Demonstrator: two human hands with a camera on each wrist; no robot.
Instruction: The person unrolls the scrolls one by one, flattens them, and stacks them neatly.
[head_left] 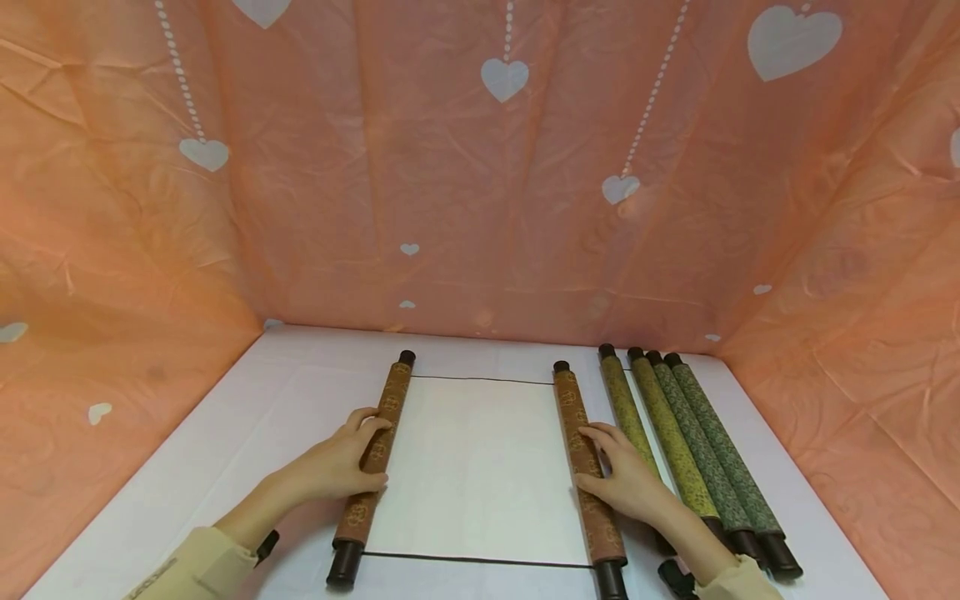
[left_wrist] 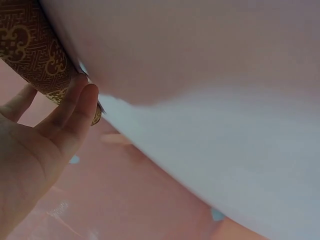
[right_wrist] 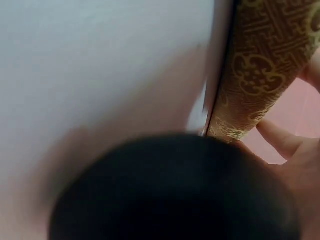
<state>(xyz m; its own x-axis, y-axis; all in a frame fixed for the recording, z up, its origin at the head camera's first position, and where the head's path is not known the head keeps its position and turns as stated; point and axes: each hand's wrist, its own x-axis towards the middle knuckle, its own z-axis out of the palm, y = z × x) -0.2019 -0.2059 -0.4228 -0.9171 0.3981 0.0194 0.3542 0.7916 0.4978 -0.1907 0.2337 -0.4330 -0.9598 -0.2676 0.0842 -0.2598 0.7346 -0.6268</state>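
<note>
A hanging scroll lies partly unrolled on the table, its blank white sheet (head_left: 476,467) spread between two brown, gold-patterned rolls with black end knobs. My left hand (head_left: 337,462) grips the left roll (head_left: 394,396), thumb on the near side and fingers farther up. On the right roll (head_left: 570,408) my right hand (head_left: 630,475) holds in much the same way. The left wrist view shows the left fingers (left_wrist: 82,107) at the patterned roll (left_wrist: 35,50). In the right wrist view, a blurred black round shape (right_wrist: 175,195) covers part of the right roll (right_wrist: 265,65) and hand.
Close to the right forearm lie two yellow-green rolls (head_left: 675,442) with a narrow white strip between them, then two dark green rolls (head_left: 731,450). White cloth (head_left: 247,433) covers the table. Orange fabric (head_left: 465,208) with white hearts hangs behind and at both sides.
</note>
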